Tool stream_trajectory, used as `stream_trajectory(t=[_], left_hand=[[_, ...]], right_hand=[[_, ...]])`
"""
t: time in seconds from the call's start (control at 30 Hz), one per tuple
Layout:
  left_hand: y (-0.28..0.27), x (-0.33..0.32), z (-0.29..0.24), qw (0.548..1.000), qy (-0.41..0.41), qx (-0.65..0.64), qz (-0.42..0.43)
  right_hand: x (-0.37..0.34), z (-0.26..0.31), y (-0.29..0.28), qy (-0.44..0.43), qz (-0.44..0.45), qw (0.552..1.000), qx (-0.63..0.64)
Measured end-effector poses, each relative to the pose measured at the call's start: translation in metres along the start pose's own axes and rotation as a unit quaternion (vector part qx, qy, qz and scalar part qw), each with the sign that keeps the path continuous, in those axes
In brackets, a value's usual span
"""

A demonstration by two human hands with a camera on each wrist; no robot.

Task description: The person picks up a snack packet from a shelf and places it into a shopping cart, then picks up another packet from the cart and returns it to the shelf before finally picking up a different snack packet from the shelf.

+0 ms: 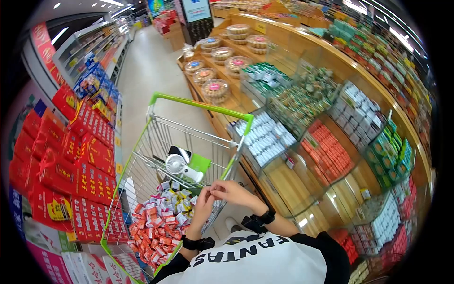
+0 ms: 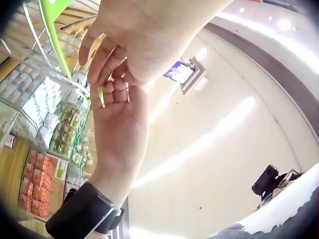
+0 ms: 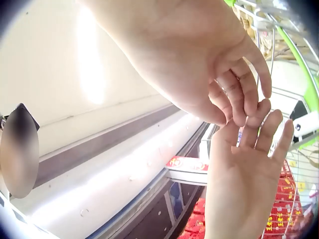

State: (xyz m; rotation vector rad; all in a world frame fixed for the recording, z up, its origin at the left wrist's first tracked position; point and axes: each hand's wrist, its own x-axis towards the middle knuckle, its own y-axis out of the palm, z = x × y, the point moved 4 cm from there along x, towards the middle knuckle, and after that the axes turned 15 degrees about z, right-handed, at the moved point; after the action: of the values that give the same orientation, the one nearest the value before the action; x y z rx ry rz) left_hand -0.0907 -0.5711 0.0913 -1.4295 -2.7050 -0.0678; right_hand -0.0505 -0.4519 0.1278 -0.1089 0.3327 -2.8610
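My left hand (image 1: 204, 206) and right hand (image 1: 232, 192) meet at the fingertips above the shopping cart (image 1: 203, 108). In the right wrist view, the fingers of the left hand (image 3: 249, 164) are extended, and those of the right hand (image 3: 199, 64) bend loosely toward them. No item shows between the hands. Below them, the cart holds a heap of small red-wrapped packets (image 1: 151, 236) with white and yellow wrapped packets (image 1: 182, 201) beside it. A white handheld fan (image 1: 176, 163), a dark phone-like item (image 1: 183, 152) and a bright green item (image 1: 200, 162) lie toward the cart's handle end.
Stacked red cartons (image 1: 90, 165) line the left side. On the right stands a wooden display (image 1: 279, 184) with clear bins of wrapped goods, such as red packets (image 1: 327, 150), and round tubs (image 1: 216, 90). A pale floor aisle (image 1: 142, 66) runs ahead.
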Motion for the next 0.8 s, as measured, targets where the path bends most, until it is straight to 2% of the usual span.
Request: stream_trajectory(t=[0.07, 0.13, 0.33, 0.57, 0.67, 0.8], left_hand=[[0.024, 0.010, -0.011, 0.999, -0.008, -0.027, 0.024], [0.043, 0.018, -0.009, 0.998, -0.019, 0.003, 0.059], [0.092, 0.024, -0.005, 0.995, -0.023, -0.004, 0.094], [0.138, 0.031, 0.009, 0.981, -0.058, 0.012, 0.187], [0.168, 0.038, 0.003, 0.978, -0.063, 0.022, 0.196], [0.211, 0.053, 0.007, 0.962, -0.042, 0.018, 0.270]], right_hand=[[-0.019, -0.003, -0.011, 0.012, -0.027, 0.999, 0.014], [-0.039, -0.004, -0.021, 0.005, -0.058, 0.998, 0.020], [-0.093, -0.006, -0.038, 0.017, -0.089, 0.996, -0.011], [-0.151, -0.017, -0.050, 0.034, -0.123, 0.992, -0.008], [-0.180, -0.016, -0.060, 0.039, -0.161, 0.986, 0.002], [-0.226, -0.014, -0.074, 0.060, -0.237, 0.970, 0.004]])
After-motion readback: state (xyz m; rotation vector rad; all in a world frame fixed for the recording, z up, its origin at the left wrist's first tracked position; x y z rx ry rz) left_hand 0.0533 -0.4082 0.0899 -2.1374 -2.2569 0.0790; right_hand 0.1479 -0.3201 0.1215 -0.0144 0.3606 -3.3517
